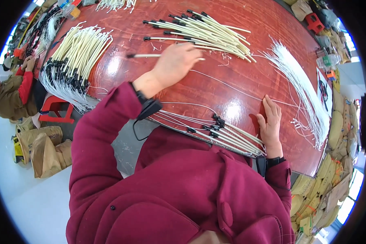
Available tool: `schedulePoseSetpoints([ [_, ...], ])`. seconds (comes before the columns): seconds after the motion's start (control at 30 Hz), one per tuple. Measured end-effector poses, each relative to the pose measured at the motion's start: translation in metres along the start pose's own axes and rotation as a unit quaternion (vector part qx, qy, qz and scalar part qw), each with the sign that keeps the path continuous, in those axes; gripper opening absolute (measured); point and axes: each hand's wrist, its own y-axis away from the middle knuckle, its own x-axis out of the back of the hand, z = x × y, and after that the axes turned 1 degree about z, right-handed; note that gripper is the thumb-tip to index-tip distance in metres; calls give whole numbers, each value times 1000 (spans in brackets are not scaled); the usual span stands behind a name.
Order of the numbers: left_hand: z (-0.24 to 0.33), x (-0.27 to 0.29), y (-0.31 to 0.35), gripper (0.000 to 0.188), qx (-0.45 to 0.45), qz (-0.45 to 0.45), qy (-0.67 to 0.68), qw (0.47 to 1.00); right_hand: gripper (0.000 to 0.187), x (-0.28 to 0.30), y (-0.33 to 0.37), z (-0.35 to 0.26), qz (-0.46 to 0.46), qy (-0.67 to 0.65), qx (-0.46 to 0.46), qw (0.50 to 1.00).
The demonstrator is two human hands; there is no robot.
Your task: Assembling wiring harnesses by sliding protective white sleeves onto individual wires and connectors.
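My left hand (175, 64) is closed over a thin cream rod (146, 55) with a black end piece; its plain end shows past my fingers. A white cord (227, 84) runs from near this hand across the red table to my right hand (270, 124). That hand rests on the tabletop with fingers stretched out and thumb apart, its fingertips at the cord. Beyond my left hand lies a loose pile of cream rods (215, 34) with black ends. Close to my body, several corded rods (236, 136) lie along the table edge.
A bundle of white cords (303, 91) lies at the right. Far left, a large stack of cream rods (79, 51) trails cords over the table edge, near a red stool (57, 109). Another person (18, 91) sits beyond. Paper bags (49, 148) stand on the floor.
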Motion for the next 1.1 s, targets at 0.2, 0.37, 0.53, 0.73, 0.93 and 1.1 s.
schedulePoseSetpoints([
  [0.2,-9,8,56,8,126,-7,52,991,55,3,2,11,-14,9,-5,1000],
  [0.37,-5,2,54,9,130,-15,54,990,55,0,3,8,-8,5,-12,1000],
  [0.53,-2,0,50,9,125,-18,54,991,55,-3,2,2,-6,2,-10,1000],
  [0.73,-1,-4,46,8,123,-23,51,991,56,-4,0,4,7,-1,-4,1000],
  [0.93,0,-7,43,8,123,-29,44,991,56,-3,-1,4,2,1,-5,1000],
  [1.1,1,-10,38,8,115,-44,25,992,56,-1,-1,5,-13,-3,0,1000],
])
